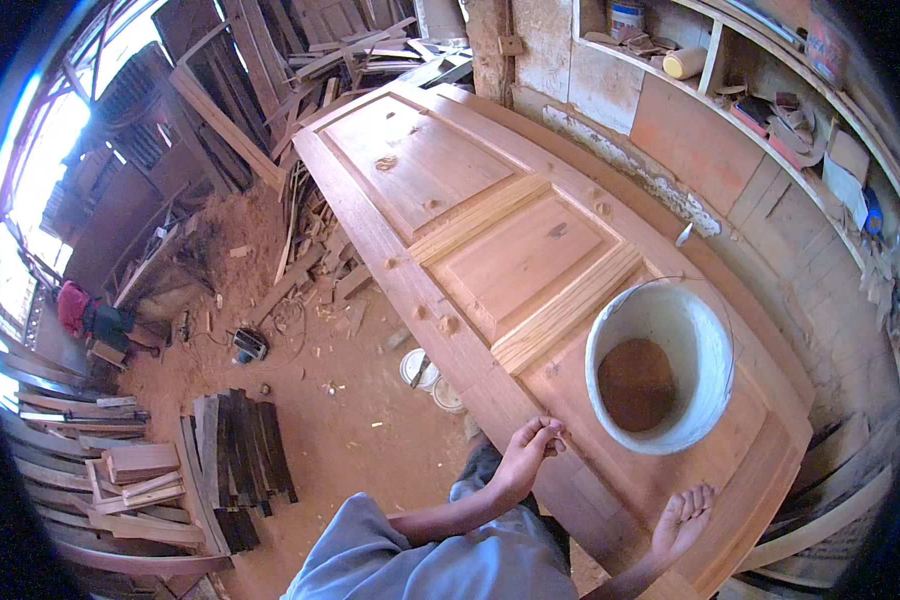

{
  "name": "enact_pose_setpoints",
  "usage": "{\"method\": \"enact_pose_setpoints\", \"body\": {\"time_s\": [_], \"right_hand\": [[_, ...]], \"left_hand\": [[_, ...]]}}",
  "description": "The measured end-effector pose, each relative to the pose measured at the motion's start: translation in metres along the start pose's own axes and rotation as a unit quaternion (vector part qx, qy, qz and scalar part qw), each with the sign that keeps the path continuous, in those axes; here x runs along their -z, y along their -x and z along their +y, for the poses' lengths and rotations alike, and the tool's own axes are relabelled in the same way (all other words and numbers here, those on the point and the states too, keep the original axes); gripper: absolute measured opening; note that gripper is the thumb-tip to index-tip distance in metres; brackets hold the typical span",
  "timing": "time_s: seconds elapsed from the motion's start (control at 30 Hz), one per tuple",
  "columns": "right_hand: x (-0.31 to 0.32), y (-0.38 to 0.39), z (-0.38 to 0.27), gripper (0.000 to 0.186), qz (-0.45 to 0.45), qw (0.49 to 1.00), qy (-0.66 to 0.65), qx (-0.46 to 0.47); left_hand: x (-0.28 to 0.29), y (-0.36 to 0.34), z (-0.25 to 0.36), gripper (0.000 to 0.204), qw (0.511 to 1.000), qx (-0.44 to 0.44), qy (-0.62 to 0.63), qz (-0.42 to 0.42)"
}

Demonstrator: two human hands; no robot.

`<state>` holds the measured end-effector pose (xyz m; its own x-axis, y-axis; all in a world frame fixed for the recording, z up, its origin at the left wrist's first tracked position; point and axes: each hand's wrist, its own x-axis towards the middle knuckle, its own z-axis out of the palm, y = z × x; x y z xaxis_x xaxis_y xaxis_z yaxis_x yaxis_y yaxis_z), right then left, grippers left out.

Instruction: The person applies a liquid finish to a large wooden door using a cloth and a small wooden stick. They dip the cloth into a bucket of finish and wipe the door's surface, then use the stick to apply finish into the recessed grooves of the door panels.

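A long panelled wooden door lies flat in front of me, with paler grooved crosspieces between its panels. On its near part stands a whitish bucket with a wire handle and brown stuff at the bottom. My left hand is by the door's left edge, left of the bucket. Its fingertips are pinched together; what is between them is too small to name. My right hand is over the door just below the bucket, fingers curled in, hiding whatever they may hold. Small brown lumps dot the door's surface.
A shelf with cans and scraps runs along the right wall. White tubs and a power tool sit on the dusty floor. Stacked timber is at left; offcuts lie beyond the door. A person bends at far left.
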<state>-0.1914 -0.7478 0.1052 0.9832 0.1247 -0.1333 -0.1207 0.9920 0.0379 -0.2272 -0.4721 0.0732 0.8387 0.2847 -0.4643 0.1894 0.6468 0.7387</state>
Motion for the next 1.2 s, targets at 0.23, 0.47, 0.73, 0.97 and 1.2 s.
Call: {"method": "enact_pose_setpoints", "body": {"time_s": [0.23,0.47,0.73,0.97,1.2], "right_hand": [[-0.085,-0.079,0.074,0.033,-0.088,0.979,0.164,-0.081],[-0.091,-0.117,0.117,0.036,-0.008,0.948,0.319,-0.006],[-0.072,-0.13,0.134,0.027,0.084,0.375,0.911,0.153],[-0.061,-0.141,0.163,0.028,0.121,0.239,0.928,0.259],[-0.063,-0.133,0.192,0.03,0.106,0.115,0.91,0.384]], "left_hand": [[0.023,0.002,0.038,0.02,0.996,-0.051,0.02,0.066],[0.102,-0.036,0.111,0.011,0.971,-0.137,0.094,0.174],[0.124,-0.117,0.197,0.012,0.973,-0.139,0.117,0.142],[0.152,-0.171,0.236,0.012,0.979,-0.155,0.096,0.088],[0.18,-0.188,0.243,0.011,0.983,-0.111,0.108,0.102]]}}
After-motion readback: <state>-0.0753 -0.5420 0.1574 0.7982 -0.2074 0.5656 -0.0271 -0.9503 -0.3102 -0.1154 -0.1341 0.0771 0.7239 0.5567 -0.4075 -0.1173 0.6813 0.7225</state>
